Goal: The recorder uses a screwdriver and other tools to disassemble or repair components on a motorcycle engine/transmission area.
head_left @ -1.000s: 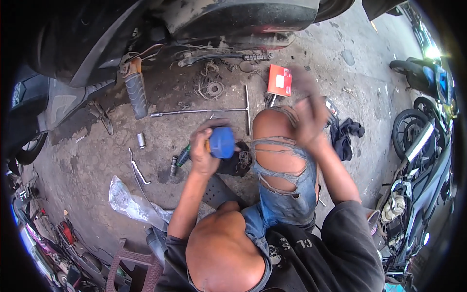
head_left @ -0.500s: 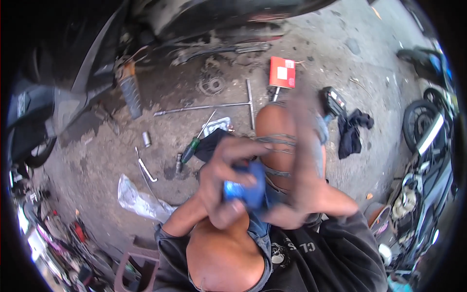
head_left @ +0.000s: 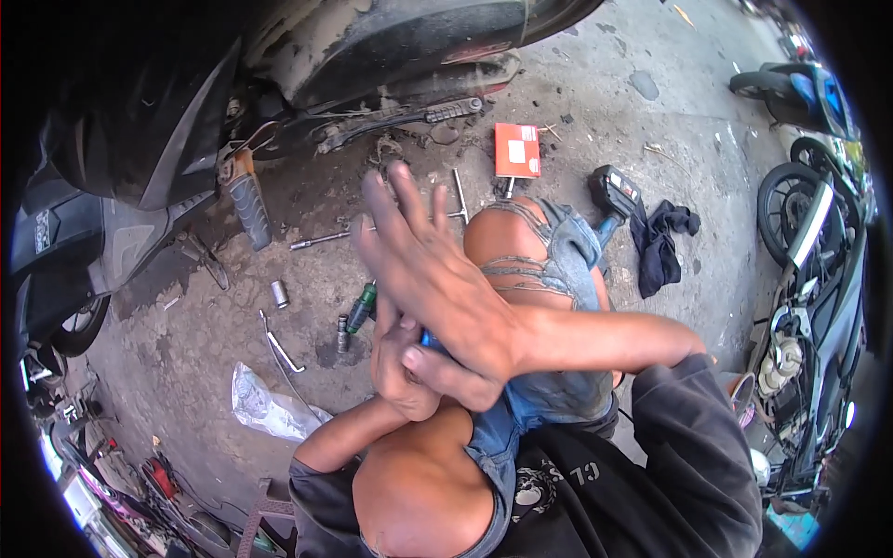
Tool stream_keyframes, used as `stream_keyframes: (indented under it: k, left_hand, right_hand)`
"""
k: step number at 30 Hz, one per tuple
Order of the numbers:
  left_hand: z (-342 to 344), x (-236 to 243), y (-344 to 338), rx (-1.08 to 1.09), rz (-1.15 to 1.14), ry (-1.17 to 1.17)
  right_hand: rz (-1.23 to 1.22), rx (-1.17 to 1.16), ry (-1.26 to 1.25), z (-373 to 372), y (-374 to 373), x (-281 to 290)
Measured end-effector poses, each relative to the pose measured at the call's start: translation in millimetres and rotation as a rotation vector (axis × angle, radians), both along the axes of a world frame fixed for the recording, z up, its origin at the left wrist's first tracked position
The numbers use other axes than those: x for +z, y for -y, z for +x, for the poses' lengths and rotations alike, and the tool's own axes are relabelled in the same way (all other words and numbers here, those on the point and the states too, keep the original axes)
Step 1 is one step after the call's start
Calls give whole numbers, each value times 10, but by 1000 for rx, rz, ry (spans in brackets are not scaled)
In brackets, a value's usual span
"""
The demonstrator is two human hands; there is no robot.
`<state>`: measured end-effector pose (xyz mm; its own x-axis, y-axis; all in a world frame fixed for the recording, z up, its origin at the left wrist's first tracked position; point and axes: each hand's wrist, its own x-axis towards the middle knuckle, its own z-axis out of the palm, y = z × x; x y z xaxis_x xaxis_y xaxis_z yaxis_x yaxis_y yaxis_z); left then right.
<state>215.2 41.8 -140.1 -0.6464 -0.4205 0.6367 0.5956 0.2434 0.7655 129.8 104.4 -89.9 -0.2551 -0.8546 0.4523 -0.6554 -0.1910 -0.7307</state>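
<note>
My left hand (head_left: 395, 372) is curled around a blue round object (head_left: 430, 339), mostly hidden. My right hand (head_left: 437, 288) lies across it from above, its fingers stretched up and to the left and its thumb low beside the left hand. Both hands are in front of my bent knee in torn jeans (head_left: 567, 260). Just left of them on the floor lie a green-handled screwdriver (head_left: 361, 312) and a dark metal socket (head_left: 342, 330). Farther up are a long T-handle wrench (head_left: 307, 242) and a red box (head_left: 517, 153).
A scooter (head_left: 391, 46) stands along the top, motorbikes (head_left: 786, 214) along the right. A power tool (head_left: 614, 191), black cloth (head_left: 662, 246), silver socket (head_left: 279, 294), bent lever (head_left: 279, 349) and plastic bag (head_left: 270, 400) lie around me. A plastic stool (head_left: 260, 507) is at lower left.
My left hand dropped lower with the blue object. My right hand came from the right, now lying leftward across it with fingers spread, covering most of it.
</note>
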Motion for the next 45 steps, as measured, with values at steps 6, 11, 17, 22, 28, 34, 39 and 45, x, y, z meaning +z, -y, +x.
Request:
stream_keyframes:
  k: [6,11,17,22,28,34,39,45]
  left_hand:
    - [35,-94,1,-15,-26,172]
    - [-230,-132,5,-61,174,274]
    - [-31,-398,182,-374,913,586]
    - [302,-1383,-25,-72,-389,1048]
    - [732,-1793,27,31,-760,1435]
    - [604,-1004,305,-34,37,1098]
    - [311,-13,509,-332,311,656]
    - [490,333,622,-285,446,495]
  right_hand:
    - [120,-109,374,-43,-71,-343]
    - [288,-291,1253,-170,-98,-346]
    - [-63,-1010,438,-1045,-1399,-737]
    - [1160,-1436,19,-1963,-4789,-2238]
    - [1220,-1528,-49,-1690,-4223,-2182]
    - [-4,-1160,461,-1511,-3137,-788]
    - [21,-640,689,-563,-1857,97]
    - [355,-221,67,-237,-677,-22]
